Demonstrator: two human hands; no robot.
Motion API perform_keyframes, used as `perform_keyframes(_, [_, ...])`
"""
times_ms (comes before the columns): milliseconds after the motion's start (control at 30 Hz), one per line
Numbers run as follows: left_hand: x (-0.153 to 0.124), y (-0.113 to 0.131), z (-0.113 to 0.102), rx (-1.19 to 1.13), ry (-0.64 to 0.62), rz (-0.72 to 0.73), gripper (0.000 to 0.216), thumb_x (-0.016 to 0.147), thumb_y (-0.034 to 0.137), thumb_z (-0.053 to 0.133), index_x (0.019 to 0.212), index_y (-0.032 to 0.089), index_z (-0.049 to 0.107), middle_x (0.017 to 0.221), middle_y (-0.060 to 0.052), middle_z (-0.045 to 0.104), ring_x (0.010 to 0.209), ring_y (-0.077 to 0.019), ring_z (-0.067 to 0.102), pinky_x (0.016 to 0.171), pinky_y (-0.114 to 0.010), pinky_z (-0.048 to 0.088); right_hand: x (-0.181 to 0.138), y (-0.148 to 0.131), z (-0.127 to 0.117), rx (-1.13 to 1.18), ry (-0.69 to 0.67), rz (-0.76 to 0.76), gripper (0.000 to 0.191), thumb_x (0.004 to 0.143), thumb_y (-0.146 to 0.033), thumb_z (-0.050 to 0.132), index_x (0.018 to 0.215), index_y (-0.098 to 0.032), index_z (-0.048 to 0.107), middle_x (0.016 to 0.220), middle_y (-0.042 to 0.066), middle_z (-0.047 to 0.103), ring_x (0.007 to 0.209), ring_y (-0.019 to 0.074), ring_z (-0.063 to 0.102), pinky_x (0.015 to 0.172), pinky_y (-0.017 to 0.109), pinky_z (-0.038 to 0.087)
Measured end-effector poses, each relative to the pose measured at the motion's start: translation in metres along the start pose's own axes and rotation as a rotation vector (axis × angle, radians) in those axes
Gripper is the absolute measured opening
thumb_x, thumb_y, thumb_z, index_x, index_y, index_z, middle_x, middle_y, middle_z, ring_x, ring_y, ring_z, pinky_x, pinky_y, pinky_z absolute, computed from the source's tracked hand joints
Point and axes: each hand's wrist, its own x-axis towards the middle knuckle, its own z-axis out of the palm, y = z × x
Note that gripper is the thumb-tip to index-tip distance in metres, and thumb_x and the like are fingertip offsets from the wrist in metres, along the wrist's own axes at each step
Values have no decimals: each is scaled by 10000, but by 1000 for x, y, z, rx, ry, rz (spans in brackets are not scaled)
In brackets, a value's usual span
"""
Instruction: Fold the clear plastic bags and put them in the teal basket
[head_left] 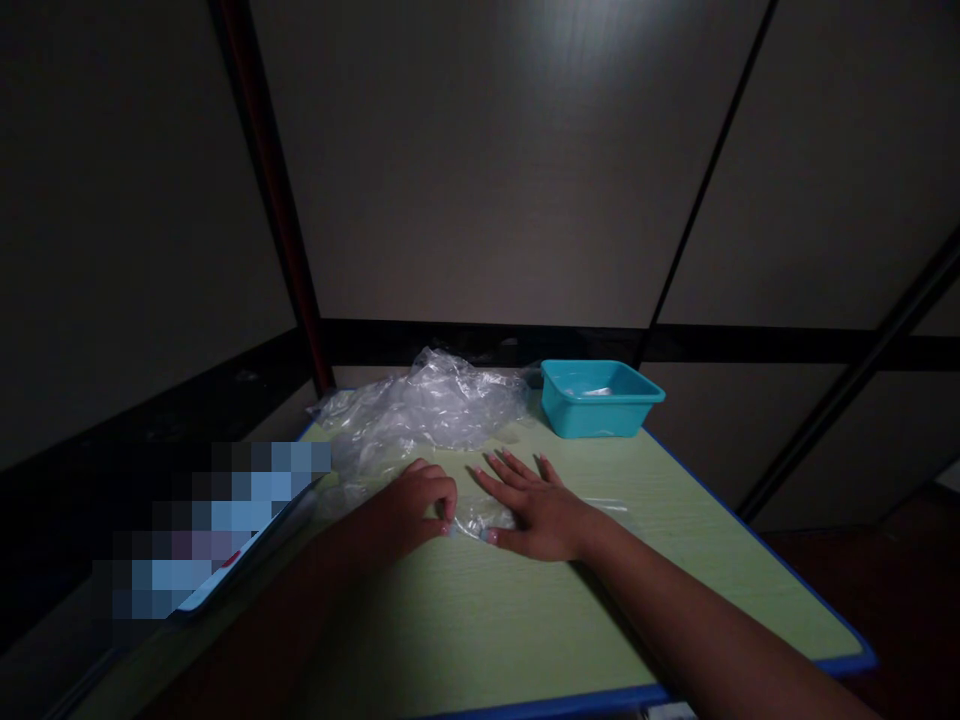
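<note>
A clear plastic bag (480, 516) lies flat on the pale green table (525, 620) between my two hands. My right hand (536, 505) rests flat on the bag with its fingers stretched out and spread. My left hand (416, 500) sits beside it with fingers curled, its fingertips pinching the bag's near left edge. Both hands are near the middle of the table.
A heap of crumpled clear plastic bags (424, 405) lies at the table's far left. A teal plastic tub (600, 398) stands at the far edge, right of the heap. A blurred-out object (217, 520) lies at the left edge. The table has a blue rim.
</note>
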Motion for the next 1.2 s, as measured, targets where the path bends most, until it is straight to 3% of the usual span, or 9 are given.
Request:
perform_keyframes(600, [-3,9,-5,10,-10,-6,66,749,140,490,763,202,509,869,-4,519,914,-196,419,806,-291,317,0,1,1,-2,11,-4,796,781,-681,379,1408,-362,5,1491,58,-4,1351,282,-29,997,611,-61])
perform_keyframes(867, [0,0,0,16,67,-19,41,759,161,475,753,201,481,839,-3,515,890,-193,418,787,-286,322,1,0,1,-8,5,0,803,782,-685,371,1410,-352,-2,1491,52,-12,1350,291,-26,1005,598,-63])
perform_keyframes(1067, [1,-1,-2,38,115,-5,79,816,215,437,848,203,508,898,-18,520,906,-199,418,817,-315,322,0,1,1,1,18,-4,802,775,-698,366,1410,-357,13,1491,54,0,1351,281,-24,1005,600,-60])
perform_keyframes(1200, [0,-2,0,16,94,-20,110,785,294,554,836,201,525,890,-11,521,917,-200,422,811,-301,327,0,1,0,4,19,-7,803,777,-690,376,1410,-357,12,1490,52,-1,1350,287,-23,1007,599,-57])
